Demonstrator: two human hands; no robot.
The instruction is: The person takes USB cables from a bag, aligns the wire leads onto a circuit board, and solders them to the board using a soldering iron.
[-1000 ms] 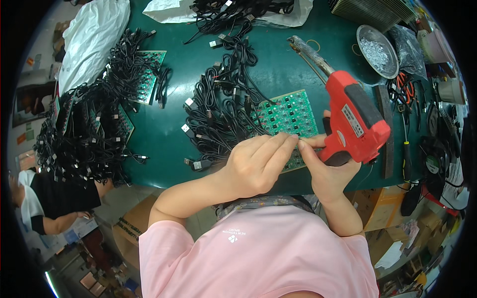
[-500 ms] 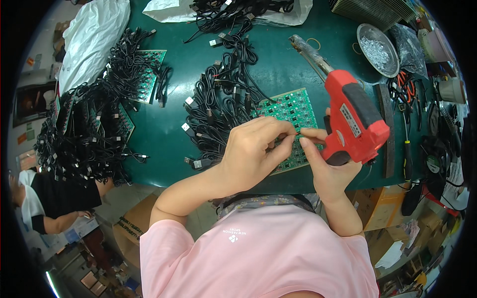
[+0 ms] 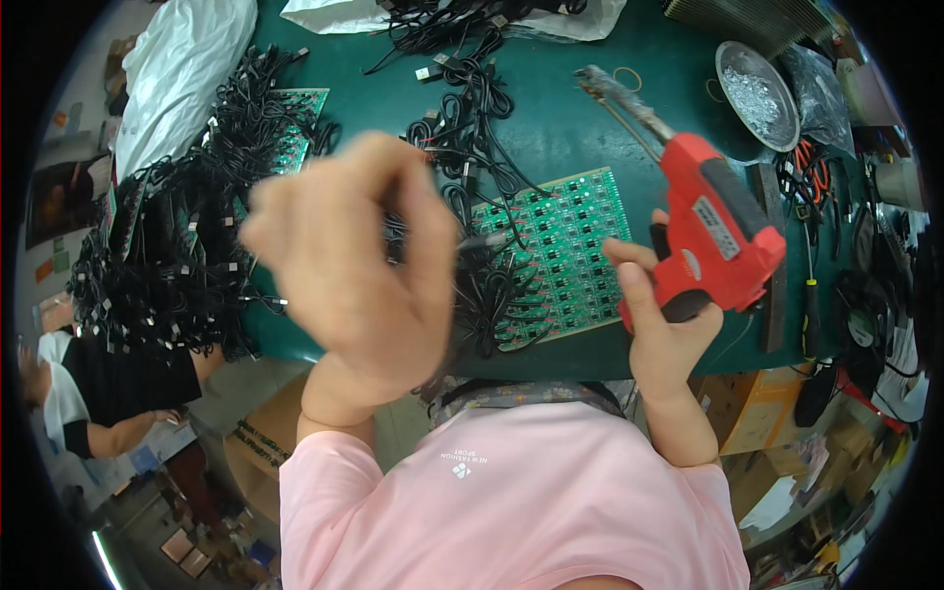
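Left grip (image 3: 359, 258) raised, blurred, loosely curled; right grip (image 3: 671, 339) lower, clasped.

Soldering gun (image 3: 726, 258) red-black; circuit board (image 3: 568, 258) green; waist cloth (image 3: 536, 395) seemingly floral.

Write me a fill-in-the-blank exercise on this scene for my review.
The right hand holds a gun-shaped tool coloured black and ____.
The circuit board nearest that hand is ____ in colour.
The blurred hand is the person's ____ one.

Missing words: red; green; left.
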